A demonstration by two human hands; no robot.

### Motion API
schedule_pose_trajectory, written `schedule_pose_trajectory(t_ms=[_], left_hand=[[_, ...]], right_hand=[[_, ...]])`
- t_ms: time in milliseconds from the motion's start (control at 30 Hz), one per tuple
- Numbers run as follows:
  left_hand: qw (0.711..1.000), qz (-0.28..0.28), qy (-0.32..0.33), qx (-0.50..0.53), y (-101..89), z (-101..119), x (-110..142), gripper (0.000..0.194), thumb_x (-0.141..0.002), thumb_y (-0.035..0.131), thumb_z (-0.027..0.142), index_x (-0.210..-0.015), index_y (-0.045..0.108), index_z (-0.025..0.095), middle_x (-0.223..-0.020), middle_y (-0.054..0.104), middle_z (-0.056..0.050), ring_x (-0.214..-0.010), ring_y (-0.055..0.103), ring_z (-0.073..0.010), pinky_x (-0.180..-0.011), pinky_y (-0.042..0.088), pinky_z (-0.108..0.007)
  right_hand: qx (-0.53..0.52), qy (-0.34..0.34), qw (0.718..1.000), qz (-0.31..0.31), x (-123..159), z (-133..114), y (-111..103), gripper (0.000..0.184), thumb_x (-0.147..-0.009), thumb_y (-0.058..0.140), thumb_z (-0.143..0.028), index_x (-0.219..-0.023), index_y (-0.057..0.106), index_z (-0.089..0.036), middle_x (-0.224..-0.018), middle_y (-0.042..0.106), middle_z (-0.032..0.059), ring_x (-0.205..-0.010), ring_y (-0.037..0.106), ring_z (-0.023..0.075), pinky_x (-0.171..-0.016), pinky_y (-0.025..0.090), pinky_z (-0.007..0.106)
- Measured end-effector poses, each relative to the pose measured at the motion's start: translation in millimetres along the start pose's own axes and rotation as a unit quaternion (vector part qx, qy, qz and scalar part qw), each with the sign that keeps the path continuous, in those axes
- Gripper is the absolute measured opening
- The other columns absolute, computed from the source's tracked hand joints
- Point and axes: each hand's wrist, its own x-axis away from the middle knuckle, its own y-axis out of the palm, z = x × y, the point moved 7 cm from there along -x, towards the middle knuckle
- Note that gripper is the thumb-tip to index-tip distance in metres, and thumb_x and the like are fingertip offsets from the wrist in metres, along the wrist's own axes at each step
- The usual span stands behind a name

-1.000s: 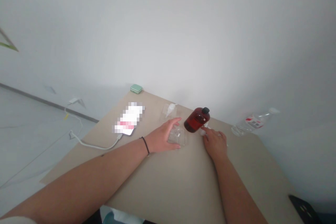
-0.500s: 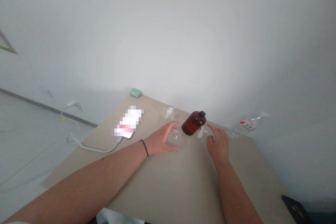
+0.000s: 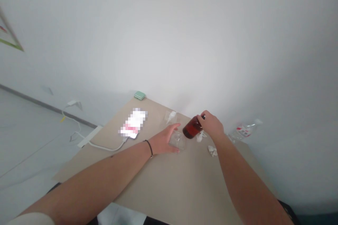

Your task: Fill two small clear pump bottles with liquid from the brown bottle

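Observation:
Against the left side of a clear plastic container (image 3: 177,140), my left hand (image 3: 165,140) curves with thumb and fingers on either side of it. A dark red-brown bottle (image 3: 191,128) with a dark cap stands just to the right of that container. My right hand (image 3: 211,124) has its fingers closed round the bottle's cap, hiding most of it. Beside the bottle's base is a crumpled white piece (image 3: 201,136), and another crumpled white scrap (image 3: 212,151) lies by my right wrist. Behind the container is a small white object on a clear sheet (image 3: 171,116).
A phone (image 3: 134,122) with a white cable (image 3: 105,148) lies on the left of the table (image 3: 163,186). At the back left corner sits a small green case (image 3: 139,95). A clear water bottle (image 3: 244,130) is at the right edge, near the wall (image 3: 185,42).
My right hand has moved up and left from beside the bottle onto its cap. A white scrap formerly hidden by that hand now shows. My left hand stays at the clear container.

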Motion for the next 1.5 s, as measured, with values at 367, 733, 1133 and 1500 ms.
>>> schedule_pose_trajectory(t_ms=[367,733,1133,1500], left_hand=[[0.991,0.061,0.044,-0.115,-14.1,7.4,-1.8,0.092,-0.074,0.082,0.030,-0.152,0.035,0.021,-0.151,0.048,-0.020,-0.141,0.047,-0.0371,-0.117,0.038,-0.059],[0.930,0.117,0.236,-0.256,-0.5,77.7,29.5,0.052,-0.086,0.057,0.020,-0.137,0.046,0.018,-0.126,0.064,-0.015,-0.116,0.061,-0.0294,-0.104,0.047,-0.051],[0.979,0.057,-0.026,-0.193,44.6,59.9,22.0,0.076,-0.065,0.082,0.057,-0.126,0.052,0.023,-0.113,0.073,-0.010,-0.100,0.073,-0.0365,-0.088,0.059,-0.050],[0.975,0.045,-0.019,-0.216,45.1,61.0,23.5,0.073,-0.065,0.078,0.059,-0.123,0.053,0.021,-0.114,0.074,-0.012,-0.100,0.073,-0.0364,-0.087,0.060,-0.048]], right_hand=[[-0.068,-0.053,0.994,0.073,65.0,-0.9,-58.5,0.022,-0.093,0.052,-0.043,-0.092,0.063,-0.025,-0.078,0.070,0.0033,-0.072,0.062,0.0207,-0.062,0.036,0.027],[-0.030,-0.128,0.991,0.010,135.4,-32.0,-18.1,0.019,-0.098,0.051,-0.039,-0.096,0.063,-0.024,-0.078,0.075,0.0034,-0.070,0.066,0.0202,-0.058,0.028,0.026],[0.004,-0.202,0.978,-0.044,144.0,-37.0,-15.6,0.020,-0.099,0.046,-0.036,-0.098,0.062,-0.024,-0.078,0.074,0.0032,-0.071,0.068,0.0204,-0.058,0.028,0.027],[0.083,-0.274,0.954,-0.088,150.1,-41.5,-26.8,0.045,-0.100,0.044,-0.045,-0.140,0.052,-0.027,-0.098,0.079,0.0097,-0.090,0.074,0.0280,-0.073,0.045,0.033]])
